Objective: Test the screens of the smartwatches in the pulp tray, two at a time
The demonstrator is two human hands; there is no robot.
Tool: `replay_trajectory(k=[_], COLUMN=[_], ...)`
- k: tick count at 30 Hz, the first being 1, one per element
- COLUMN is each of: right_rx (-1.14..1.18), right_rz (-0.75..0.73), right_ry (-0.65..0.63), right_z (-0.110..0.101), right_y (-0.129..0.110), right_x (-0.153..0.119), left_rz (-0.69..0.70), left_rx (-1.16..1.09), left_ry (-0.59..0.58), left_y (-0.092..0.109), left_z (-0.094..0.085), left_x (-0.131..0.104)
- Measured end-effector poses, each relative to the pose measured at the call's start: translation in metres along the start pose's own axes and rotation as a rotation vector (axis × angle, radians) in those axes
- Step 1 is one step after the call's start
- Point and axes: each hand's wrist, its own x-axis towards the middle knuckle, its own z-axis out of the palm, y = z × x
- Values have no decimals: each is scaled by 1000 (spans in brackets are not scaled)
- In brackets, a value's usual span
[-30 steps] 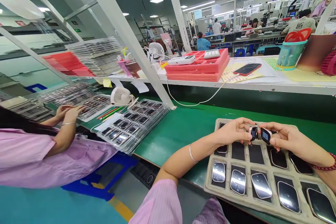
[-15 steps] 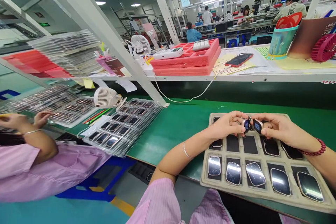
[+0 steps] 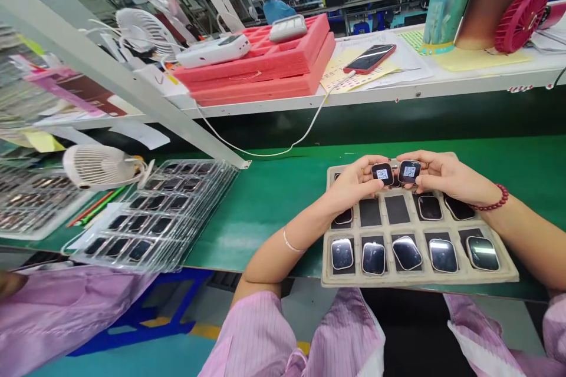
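My left hand (image 3: 360,179) pinches a smartwatch body (image 3: 382,174) without a strap, its screen lit with a QR code. In my right hand (image 3: 446,177) is a second smartwatch body (image 3: 409,172), also showing a QR code. Both are held side by side, screens facing me, above the far part of a beige tray (image 3: 420,281). Several dark-screened watch bodies lie in the tray's pockets, among them a tilted one (image 3: 407,253) in the front row. Two pockets below my hands show bare black pads (image 3: 398,210). My hands partly cover the back row.
Stacked clear trays (image 3: 177,235) of watch bodies stand on the green bench (image 3: 265,200) at left, beside a white fan (image 3: 99,166). A co-worker's sleeve (image 3: 79,306) is at far left. The shelf carries red foam trays (image 3: 265,73) and a phone (image 3: 370,59) with a white cable (image 3: 287,150).
The camera view has shifted right and down. Both watch bodies have turned from edge-on to face me, and their QR codes now show clearly. The co-worker's raised hands have left the view.
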Motion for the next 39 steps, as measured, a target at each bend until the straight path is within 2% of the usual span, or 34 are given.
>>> replay_trajectory(k=[5,11,16,19,22,27,32,39], right_rx=[-76,-28,235,428,498,414,267,199], right_rz=[-57,-71,17,-10,-53,-94,-133,-118], right_ry=[-24,-70,23,-14,-86,-132,-103,-102], right_z=[2,3,-3,-4,-6,-9,-7,-7], right_y=[-3,-5,3,7,9,9,10,8], right_x=[0,0,3,5,9,10,6,4], left_rz=[37,9,-3,-44,-63,-73,-82,-64], left_rx=[46,43,-115,-209,-241,-235,-215,-212], left_ry=[10,14,53,69,76,11,-39,-63], left_y=[2,0,1,6,11,15,14,12], left_z=[1,0,-4,-3,-3,-3,0,0], left_x=[-2,-1,1,-1,-2,-2,-3,-3])
